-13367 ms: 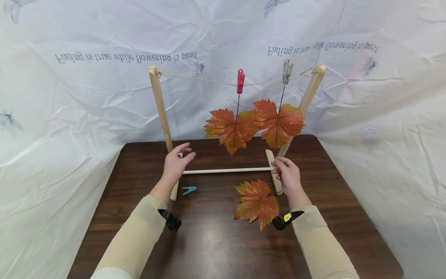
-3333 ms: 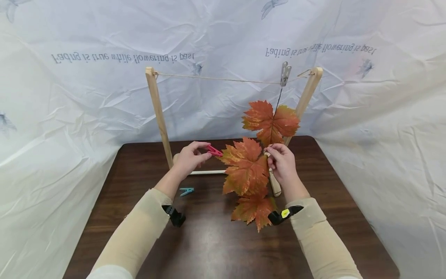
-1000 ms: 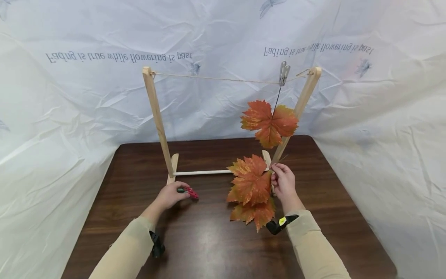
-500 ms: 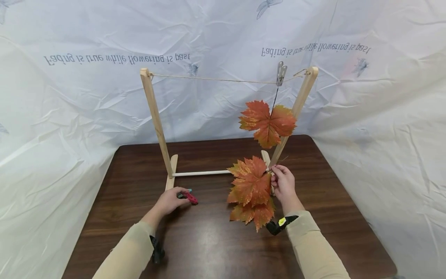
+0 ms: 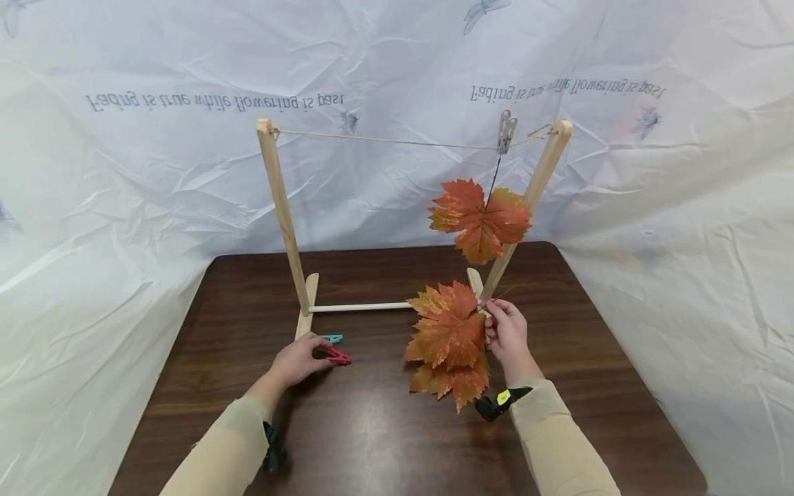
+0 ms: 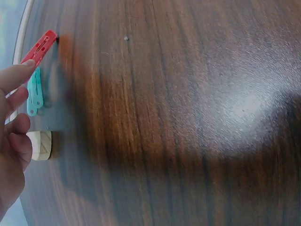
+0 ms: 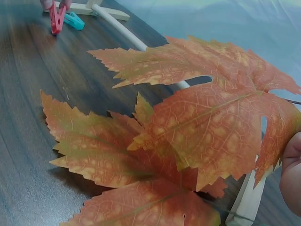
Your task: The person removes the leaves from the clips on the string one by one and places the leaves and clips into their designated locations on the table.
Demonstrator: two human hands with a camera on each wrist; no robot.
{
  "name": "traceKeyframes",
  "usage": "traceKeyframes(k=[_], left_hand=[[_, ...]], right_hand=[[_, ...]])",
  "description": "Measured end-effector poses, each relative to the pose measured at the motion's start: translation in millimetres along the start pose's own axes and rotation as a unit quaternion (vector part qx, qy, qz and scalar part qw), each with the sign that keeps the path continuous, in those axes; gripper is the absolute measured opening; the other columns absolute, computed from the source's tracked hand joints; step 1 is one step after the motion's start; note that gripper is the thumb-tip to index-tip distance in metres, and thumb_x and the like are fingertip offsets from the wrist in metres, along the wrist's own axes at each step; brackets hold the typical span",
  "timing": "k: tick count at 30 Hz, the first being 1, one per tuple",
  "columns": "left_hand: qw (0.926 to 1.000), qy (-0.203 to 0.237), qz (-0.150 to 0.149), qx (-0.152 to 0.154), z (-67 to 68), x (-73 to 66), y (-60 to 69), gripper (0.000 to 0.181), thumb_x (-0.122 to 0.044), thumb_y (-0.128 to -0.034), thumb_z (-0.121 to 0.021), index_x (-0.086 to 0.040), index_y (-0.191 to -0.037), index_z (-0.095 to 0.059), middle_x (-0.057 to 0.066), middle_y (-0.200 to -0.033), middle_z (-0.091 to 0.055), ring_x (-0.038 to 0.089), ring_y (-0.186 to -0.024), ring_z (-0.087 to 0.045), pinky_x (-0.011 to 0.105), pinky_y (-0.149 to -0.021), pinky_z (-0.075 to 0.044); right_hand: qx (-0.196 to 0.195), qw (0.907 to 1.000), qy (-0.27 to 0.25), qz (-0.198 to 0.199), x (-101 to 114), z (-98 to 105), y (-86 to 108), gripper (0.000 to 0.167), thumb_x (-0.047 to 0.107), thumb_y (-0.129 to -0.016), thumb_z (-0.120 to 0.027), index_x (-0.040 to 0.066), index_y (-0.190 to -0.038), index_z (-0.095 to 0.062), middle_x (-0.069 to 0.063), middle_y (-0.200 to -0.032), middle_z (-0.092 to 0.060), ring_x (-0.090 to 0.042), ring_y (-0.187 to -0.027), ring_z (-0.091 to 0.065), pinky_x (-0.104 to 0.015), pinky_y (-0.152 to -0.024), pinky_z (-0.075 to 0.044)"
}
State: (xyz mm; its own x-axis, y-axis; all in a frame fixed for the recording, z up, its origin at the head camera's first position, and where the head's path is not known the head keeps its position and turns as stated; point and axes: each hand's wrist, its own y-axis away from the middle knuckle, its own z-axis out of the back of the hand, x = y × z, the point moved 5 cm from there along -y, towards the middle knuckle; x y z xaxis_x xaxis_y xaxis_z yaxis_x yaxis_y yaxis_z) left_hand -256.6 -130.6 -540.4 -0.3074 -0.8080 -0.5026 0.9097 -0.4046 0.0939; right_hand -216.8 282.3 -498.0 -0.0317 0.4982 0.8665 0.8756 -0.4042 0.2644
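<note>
My left hand [image 5: 299, 359] pinches a pink clothespin [image 5: 338, 355] low over the table, right beside a blue clothespin [image 5: 333, 338]. In the left wrist view the fingers grip one end of the pink clothespin [image 6: 43, 46]. My right hand [image 5: 509, 332] pinches the stem of an orange artificial maple leaf [image 5: 448, 327]. That leaf overlaps a second leaf [image 5: 455, 382] lying on the table and partly hides it. A third leaf [image 5: 480, 220] hangs by its stem from a grey clothespin [image 5: 505, 134] on the string [image 5: 384, 140].
The string runs between two wooden posts, the left post [image 5: 282, 213] and the right post [image 5: 546, 165]. A white rod [image 5: 360, 307] joins their feet low over the dark wooden table [image 5: 384, 448]. White printed sheeting [image 5: 397, 69] surrounds the table's back and sides.
The pink clothespin and its leaf have come off the string, one in each hand. Lately the left hand brought the pink clothespin down beside the blue one; the right hand lowered its leaf.
</note>
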Motion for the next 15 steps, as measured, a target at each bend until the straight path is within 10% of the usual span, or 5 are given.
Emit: traceKeyframes(k=[15], left_hand=[[0.9986,-0.050,0.007,0.017,-10.4,5.1,5.5,0.030,-0.032,-0.0742,-0.078,-0.023,-0.101,-0.067,-0.007,-0.083,-0.046,0.011,-0.068,-0.045,0.033,-0.059,-0.040]], right_hand=[[-0.033,0.9983,0.043,-0.021,-17.2,23.7,-1.5,0.009,0.009,-0.091,-0.062,0.013,-0.085,-0.055,0.000,-0.082,-0.066,-0.008,-0.047,-0.046,-0.017,-0.039,-0.035]])
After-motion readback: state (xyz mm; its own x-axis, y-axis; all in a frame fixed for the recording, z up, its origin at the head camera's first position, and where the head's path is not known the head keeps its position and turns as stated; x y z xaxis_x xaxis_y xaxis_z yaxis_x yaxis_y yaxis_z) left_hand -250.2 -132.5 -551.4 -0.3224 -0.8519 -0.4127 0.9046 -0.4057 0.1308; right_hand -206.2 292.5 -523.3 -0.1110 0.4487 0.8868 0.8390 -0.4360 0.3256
